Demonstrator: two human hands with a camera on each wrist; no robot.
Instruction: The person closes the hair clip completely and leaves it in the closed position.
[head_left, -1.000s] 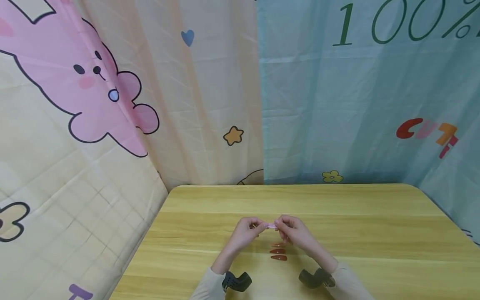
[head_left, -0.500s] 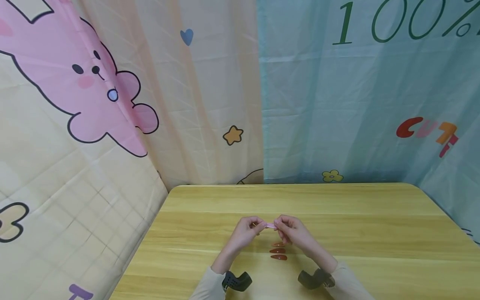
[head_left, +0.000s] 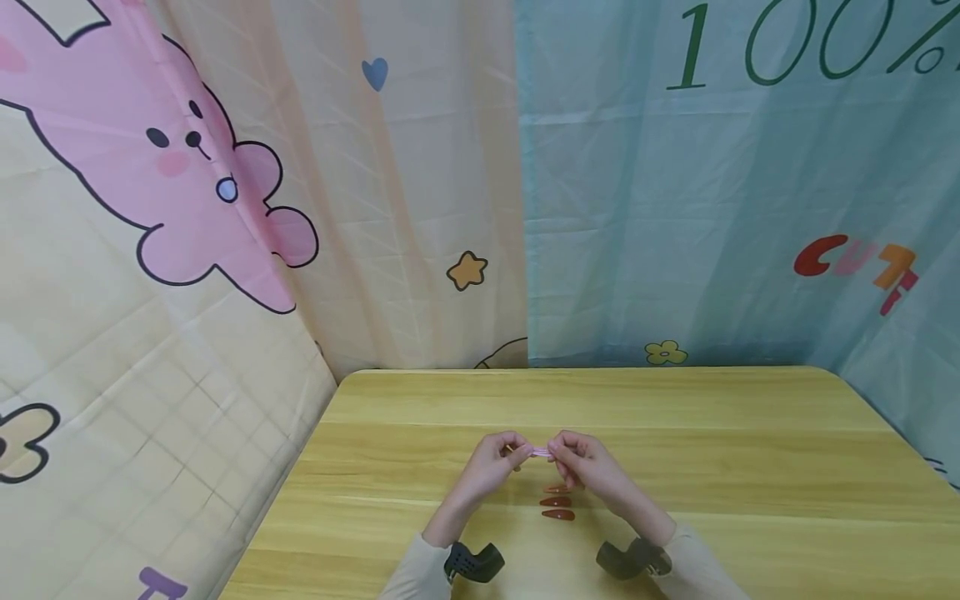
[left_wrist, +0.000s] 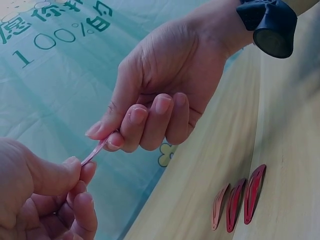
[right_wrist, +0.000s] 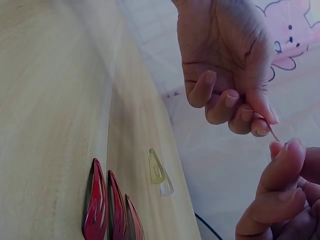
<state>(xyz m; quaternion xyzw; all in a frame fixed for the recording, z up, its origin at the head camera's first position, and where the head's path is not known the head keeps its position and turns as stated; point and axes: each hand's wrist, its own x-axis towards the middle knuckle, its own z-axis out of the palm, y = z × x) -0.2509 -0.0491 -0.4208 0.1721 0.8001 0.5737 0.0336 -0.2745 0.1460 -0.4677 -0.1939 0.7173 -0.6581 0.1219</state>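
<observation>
A slim pink snap hair clip is held level above the table between my two hands. My left hand pinches one end with thumb and forefinger. At the other end, the right hand pinches it the same way, its remaining fingers loosely curled. In the left wrist view the clip appears edge-on, so whether it is snapped cannot be told. Below the hands lie two red hair clips, the nearer and the middle one, beside a lighter coral clip.
A yellow-green hair clip overlaps a whitish one on the table, seen only in the right wrist view. The wooden table backs onto printed curtains. Dark camera mounts sit on the left wrist and right wrist.
</observation>
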